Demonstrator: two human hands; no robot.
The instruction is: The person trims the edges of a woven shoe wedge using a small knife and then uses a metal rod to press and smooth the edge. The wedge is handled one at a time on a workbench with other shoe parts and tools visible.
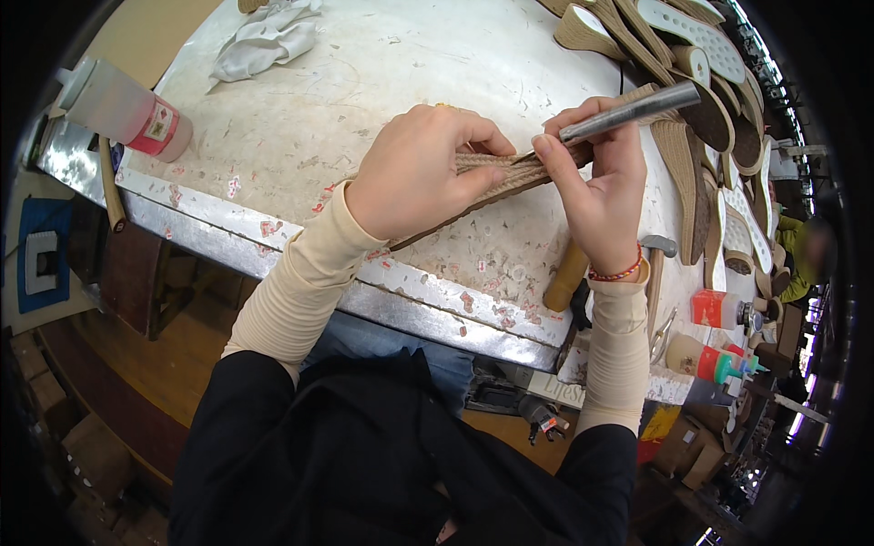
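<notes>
A wedge shoe sole (510,187), wrapped in tan braided rope with a brown underside, lies across the space between my hands. My left hand (414,168) is closed on its near side, thumb and fingers pinching the braid. With my right hand (605,177) I grip a metal tool (633,113) with a thick silvery round handle. The tool's narrow dark end meets the braid close to the left fingertips; its exact tip shape is too small to tell. The right fingers also lie against the sole, partly hiding it.
Many rope-covered wedge soles (678,168) pile up at the right. Nearer stand a hammer (657,245), a wooden handle (566,278), scissors (663,335) and glue bottles (692,357). A squeeze bottle (150,123) and white cloth (266,41) occupy the left of the worktable (300,132).
</notes>
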